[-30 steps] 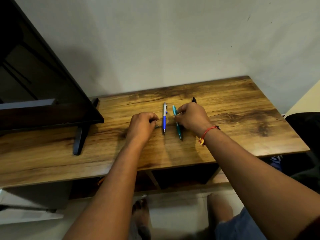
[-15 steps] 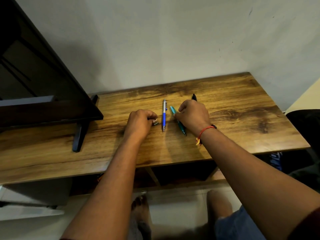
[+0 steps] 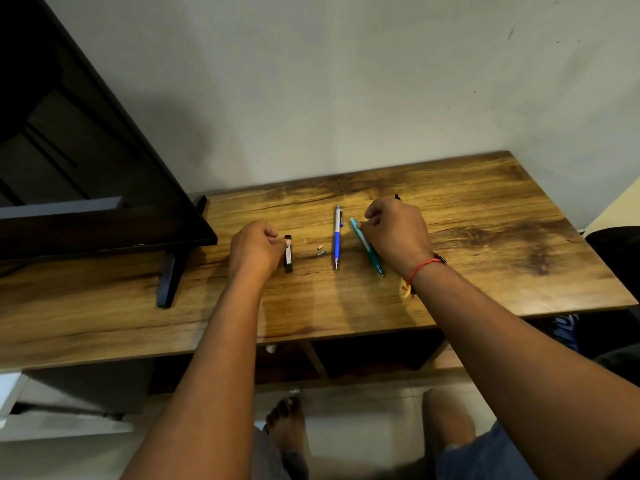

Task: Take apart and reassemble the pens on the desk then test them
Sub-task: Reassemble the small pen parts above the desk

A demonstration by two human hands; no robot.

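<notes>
A blue and silver pen lies lengthwise on the wooden desk. Right of it lies a teal pen, and my right hand pinches its far end with curled fingers. A black pen tip pokes out beyond that hand. My left hand sits to the left with fingers curled, its fingertips on a small black and silver piece that lies on the desk. Two tiny loose parts lie between that piece and the blue pen.
A dark monitor on a black stand foot fills the left side of the desk. The wall runs close behind. A dark chair stands at the right edge. My bare feet show under the desk.
My left hand has shifted left, uncovering the black and silver piece and the tiny parts. My right hand has stayed on the teal pen, which has tilted slightly.
</notes>
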